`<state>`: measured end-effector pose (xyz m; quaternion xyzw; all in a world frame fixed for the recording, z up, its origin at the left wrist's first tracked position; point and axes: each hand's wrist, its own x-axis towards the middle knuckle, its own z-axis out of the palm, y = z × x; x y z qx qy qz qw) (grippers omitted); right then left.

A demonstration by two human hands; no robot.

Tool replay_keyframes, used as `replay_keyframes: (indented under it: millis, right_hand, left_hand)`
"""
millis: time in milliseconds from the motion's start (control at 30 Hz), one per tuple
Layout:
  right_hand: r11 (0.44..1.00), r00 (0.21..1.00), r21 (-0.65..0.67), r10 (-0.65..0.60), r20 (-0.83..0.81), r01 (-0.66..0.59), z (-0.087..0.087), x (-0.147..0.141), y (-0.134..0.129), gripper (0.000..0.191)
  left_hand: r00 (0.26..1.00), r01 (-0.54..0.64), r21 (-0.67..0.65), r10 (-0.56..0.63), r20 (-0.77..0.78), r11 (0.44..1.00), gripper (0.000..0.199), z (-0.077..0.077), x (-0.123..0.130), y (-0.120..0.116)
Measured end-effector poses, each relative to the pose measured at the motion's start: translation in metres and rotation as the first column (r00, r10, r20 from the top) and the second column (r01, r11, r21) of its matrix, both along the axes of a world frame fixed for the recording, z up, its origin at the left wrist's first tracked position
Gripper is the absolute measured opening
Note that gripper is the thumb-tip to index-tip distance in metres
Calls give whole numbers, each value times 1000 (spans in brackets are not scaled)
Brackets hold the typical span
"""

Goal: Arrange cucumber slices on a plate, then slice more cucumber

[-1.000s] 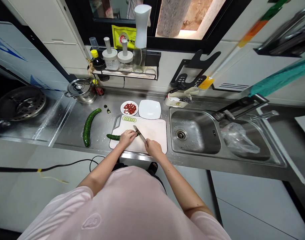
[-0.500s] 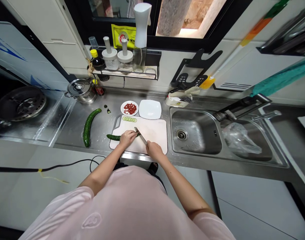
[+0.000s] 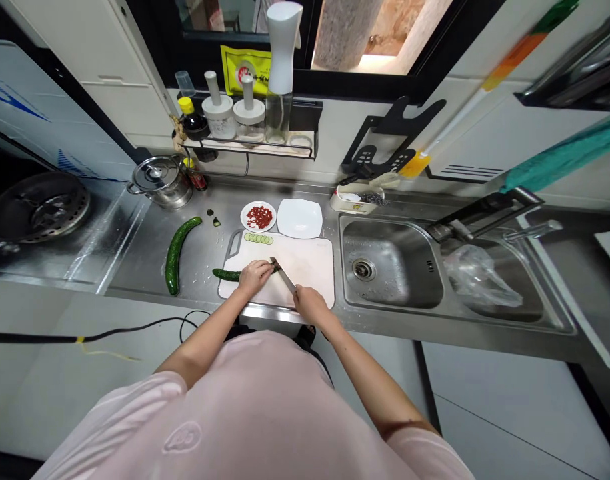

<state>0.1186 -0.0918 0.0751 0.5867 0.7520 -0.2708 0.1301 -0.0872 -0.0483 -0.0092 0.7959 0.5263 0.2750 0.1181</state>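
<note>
My left hand [image 3: 255,277] is closed over a dark green cucumber [image 3: 225,274] that lies across the white cutting board [image 3: 309,267]. In my right hand [image 3: 311,303] is the handle of a knife [image 3: 285,276], its blade slanting up to the left beside my left fingertips, at the cucumber's right end. Thin cucumber slices [image 3: 258,238] form a row along the board's top left. Behind the board stand a plate of chopped red pieces [image 3: 259,217] and a white square plate [image 3: 299,219]. A whole cucumber [image 3: 177,257] rests left of the board.
To the right is a sink [image 3: 392,265], with a plastic bag [image 3: 479,277] in its second basin. A lidded pot [image 3: 161,181] stands at the back left, near a wok [image 3: 37,207]. Jars and bottles fill a wall shelf [image 3: 249,148].
The knife and my right hand have shifted very slightly. My left hand stays on the cucumber.
</note>
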Motion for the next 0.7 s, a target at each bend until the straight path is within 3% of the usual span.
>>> replay_keyframes:
  millis: [700]
  right_hand:
    - [1000, 1000, 0, -13, -15, 13, 0, -22, 22, 27]
  left_hand:
    - [1000, 0, -8, 0, -10, 1000, 23, -2, -1, 1]
